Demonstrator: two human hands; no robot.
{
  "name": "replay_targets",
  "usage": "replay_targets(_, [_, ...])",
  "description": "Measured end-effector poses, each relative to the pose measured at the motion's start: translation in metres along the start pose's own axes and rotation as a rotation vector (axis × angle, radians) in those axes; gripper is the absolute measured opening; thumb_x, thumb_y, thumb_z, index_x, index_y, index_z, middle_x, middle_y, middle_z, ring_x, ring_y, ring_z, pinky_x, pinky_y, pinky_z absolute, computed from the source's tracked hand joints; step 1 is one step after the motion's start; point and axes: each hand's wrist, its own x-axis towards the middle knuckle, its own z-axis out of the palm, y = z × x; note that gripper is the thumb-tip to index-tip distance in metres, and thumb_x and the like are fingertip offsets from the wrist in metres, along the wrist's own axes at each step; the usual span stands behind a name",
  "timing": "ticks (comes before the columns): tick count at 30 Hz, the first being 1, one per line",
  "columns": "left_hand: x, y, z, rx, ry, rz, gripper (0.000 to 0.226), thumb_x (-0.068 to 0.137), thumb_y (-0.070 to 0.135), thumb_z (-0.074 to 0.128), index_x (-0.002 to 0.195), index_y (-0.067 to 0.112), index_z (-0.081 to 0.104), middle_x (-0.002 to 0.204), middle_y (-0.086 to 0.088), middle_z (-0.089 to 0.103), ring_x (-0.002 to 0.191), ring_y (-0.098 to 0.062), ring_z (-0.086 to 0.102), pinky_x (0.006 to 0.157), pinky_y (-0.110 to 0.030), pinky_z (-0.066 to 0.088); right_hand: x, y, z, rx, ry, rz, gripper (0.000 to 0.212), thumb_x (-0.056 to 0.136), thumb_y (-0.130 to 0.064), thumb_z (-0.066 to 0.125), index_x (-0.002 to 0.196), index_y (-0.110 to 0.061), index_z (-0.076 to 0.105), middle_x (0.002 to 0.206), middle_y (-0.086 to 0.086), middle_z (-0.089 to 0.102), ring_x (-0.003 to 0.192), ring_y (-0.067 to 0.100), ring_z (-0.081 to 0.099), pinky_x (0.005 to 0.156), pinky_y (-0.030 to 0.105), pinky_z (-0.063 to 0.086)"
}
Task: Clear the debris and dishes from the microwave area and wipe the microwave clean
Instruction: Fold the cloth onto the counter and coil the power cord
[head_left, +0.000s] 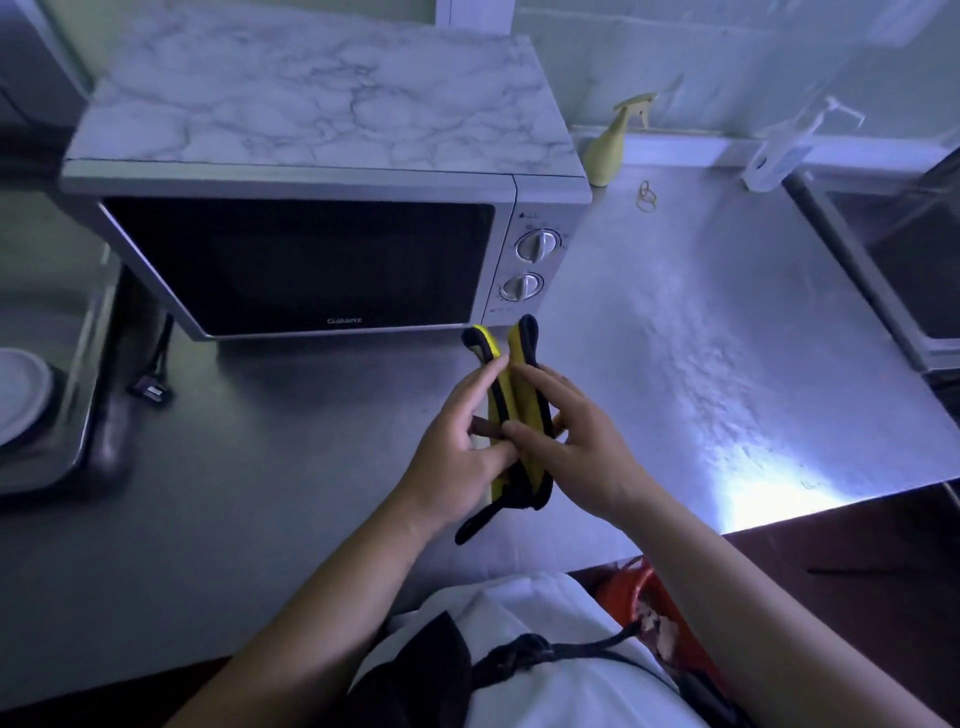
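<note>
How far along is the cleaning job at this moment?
A white dish already sits aside at the left. The left hand and right hand hold a yellow cloth before the shut microwave; wiping seems not begun. Rubber bands lie on the counter, still to clear.

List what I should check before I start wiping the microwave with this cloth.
1. Grip on cloth: ok, the left hand and right hand both hold it, folded.
2. Cloth damp: cannot tell.
3. Spray bottle within reach: ok, it stands on the counter by the right rear corner of the microwave.
4. Microwave door: closed; ok for wiping the outside, not ok for the inside.
5. Debris cleared: not ok, rubber bands lie on the counter near the spray bottle.
</note>
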Motion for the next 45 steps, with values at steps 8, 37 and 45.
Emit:
replay_targets(8, [-0.007,0.010,0.005,-0.078,-0.193,0.040,0.100,0.077,-0.003,0.049,0.148,0.061,0.020,0.153,0.024,0.037,0.122,-0.011,0.060,0.097,-0.039,0.054,-0.008,-0.001,0.010,0.128,0.185,0.080,0.056,0.085,-0.021,0.078,0.133,-0.040,0.057,0.108,-0.018,0.068,0.086,0.003,0.066,0.077,0.027,0.058])
replay_targets(37, [0.048,-0.030,0.040,-0.134,-0.347,-0.593,0.029,0.091,0.001,0.063,0.120,0.008,0.066,0.114,-0.009,0.073,0.095,-0.018,0.072,0.072,-0.027,0.057,-0.063,0.117,-0.092,1.097,-0.001,0.520,0.040,0.082,0.009,0.056,0.111,-0.012,0.074,0.113,0.020,0.067,0.076,0.027,0.067,0.061,0.031,0.058])
replay_targets(45, [0.122,-0.018,0.117,-0.181,-0.148,-0.515,0.063,0.084,-0.002,0.069,0.139,0.022,0.050,0.123,-0.018,0.069,0.108,-0.033,0.067,0.086,-0.039,0.056,-0.008,0.169,-0.177,1.057,0.127,0.362,0.046,0.092,0.007,0.056,0.122,-0.024,0.071,0.127,0.006,0.069,0.093,0.026,0.068,0.072,0.037,0.059])
